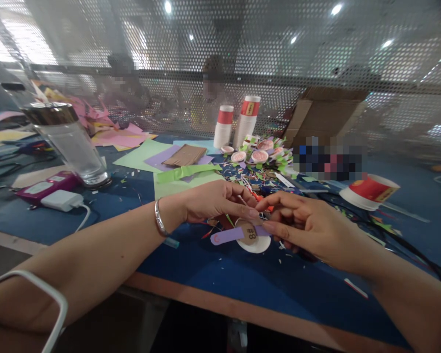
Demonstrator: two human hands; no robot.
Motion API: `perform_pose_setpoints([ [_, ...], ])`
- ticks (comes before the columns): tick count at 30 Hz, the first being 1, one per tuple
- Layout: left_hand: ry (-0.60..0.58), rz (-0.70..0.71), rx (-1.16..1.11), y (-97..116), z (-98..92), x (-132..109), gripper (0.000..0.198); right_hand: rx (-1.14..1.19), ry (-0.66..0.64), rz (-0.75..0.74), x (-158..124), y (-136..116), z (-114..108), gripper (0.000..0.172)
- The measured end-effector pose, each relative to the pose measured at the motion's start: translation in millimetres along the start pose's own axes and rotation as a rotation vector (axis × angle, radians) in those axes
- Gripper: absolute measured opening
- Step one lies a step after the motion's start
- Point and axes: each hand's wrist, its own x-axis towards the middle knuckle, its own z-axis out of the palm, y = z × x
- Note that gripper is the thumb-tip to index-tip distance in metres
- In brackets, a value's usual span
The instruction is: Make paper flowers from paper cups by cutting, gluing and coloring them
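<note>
Near the table's front edge, my left hand (226, 205) and my right hand (300, 223) meet, with their fingertips almost touching. Both hands are closed in a pinch; whatever is between the fingers is too small or hidden to name. Just below the fingertips is a white paper disc (259, 246), like a cup bottom. Across it runs a purple paper strip (226, 237) with a rounded end bearing a small red curved mark. A brown piece marked "8#" (249, 234) sits over the strip. The strip's right end reaches my right thumb, which partly covers it.
Behind my hands lie paper scraps, wires and several decorated discs (259, 156). Two stacks of paper cups (223, 128) stand farther back. A glass bottle (73, 147) and a purple box (49, 187) with a white plug are left; a cut red-and-white cup (371, 191) and black cables are right.
</note>
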Motion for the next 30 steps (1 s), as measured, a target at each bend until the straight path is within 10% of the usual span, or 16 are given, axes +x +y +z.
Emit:
perform_pose_setpoints([
  [11,0.045,0.059,0.048,-1.8,-4.0,1.2,0.026,-0.091,0.079,-0.054,0.6,-4.2,-0.5,0.029],
  [22,0.364,0.205,-0.140,5.1,-32.9,7.4,0.015,-0.264,0.513,-0.106,0.5,-2.3,-1.5,0.032],
  [30,0.608,0.302,-0.224,5.1,-51.7,12.7,0.020,-0.512,0.311,-0.229,17.6,5.7,11.6,0.014],
])
